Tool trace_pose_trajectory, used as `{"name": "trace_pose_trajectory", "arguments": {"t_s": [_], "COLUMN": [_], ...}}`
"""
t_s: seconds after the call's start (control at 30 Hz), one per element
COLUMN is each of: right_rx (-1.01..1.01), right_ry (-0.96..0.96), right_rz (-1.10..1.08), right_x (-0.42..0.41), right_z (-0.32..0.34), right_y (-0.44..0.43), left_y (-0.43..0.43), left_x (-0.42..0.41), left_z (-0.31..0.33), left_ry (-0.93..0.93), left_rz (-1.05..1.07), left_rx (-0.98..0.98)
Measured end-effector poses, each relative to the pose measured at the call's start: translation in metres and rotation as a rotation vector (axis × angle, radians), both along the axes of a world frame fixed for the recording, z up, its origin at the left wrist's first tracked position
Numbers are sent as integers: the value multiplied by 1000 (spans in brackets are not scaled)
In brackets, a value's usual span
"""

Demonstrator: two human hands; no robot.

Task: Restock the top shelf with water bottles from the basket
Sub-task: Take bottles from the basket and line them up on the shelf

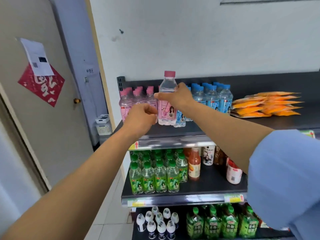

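My right hand (178, 97) grips a pink-capped water bottle (167, 115) round its upper body; the bottle stands upright near the front of the dark top shelf (173, 131). Left of it stand rows of matching pink-capped bottles (136, 101); to its right, blue-capped bottles (213, 97). My left hand (141, 116) hovers just left of the held bottle, fingers curled, holding nothing that I can see. The basket is out of view.
Orange snack packs (265, 105) lie on the right of the top shelf. Green-capped bottles (155, 174) and juice bottles fill the shelf below. A door (43, 101) with a red paper stands at the left; white baskets (103, 125) sit on the floor behind.
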State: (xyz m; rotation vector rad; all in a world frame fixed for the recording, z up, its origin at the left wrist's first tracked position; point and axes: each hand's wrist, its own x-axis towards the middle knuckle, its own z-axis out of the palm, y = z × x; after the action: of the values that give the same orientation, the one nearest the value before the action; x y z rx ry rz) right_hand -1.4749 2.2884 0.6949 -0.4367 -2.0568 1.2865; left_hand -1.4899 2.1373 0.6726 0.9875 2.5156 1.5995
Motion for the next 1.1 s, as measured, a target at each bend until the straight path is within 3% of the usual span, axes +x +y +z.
{"name": "trace_pose_trajectory", "arguments": {"t_s": [0.47,0.6,0.77,0.83,0.93,1.1], "right_rx": [23,141,439,464,371,420], "right_ry": [-259,-303,-636,-705,-670,-586], "right_rz": [-89,-122,-147,-133,-163,-280], "right_x": [-89,-98,-95,-95,-102,-120], "right_z": [-47,-57,-47,-52,-67,-79], "right_y": [35,39,40,41,41,39], "left_y": [25,32,41,44,47,47], "left_x": [-76,-90,-99,-101,-104,-108], "left_z": [-23,-32,-40,-42,-44,-45], "left_ry": [-55,-69,-85,-89,-91,-76], "left_rz": [-16,-3,-1,-2,-7,-20], "left_rx": [-45,-65,-74,-76,-71,-70]}}
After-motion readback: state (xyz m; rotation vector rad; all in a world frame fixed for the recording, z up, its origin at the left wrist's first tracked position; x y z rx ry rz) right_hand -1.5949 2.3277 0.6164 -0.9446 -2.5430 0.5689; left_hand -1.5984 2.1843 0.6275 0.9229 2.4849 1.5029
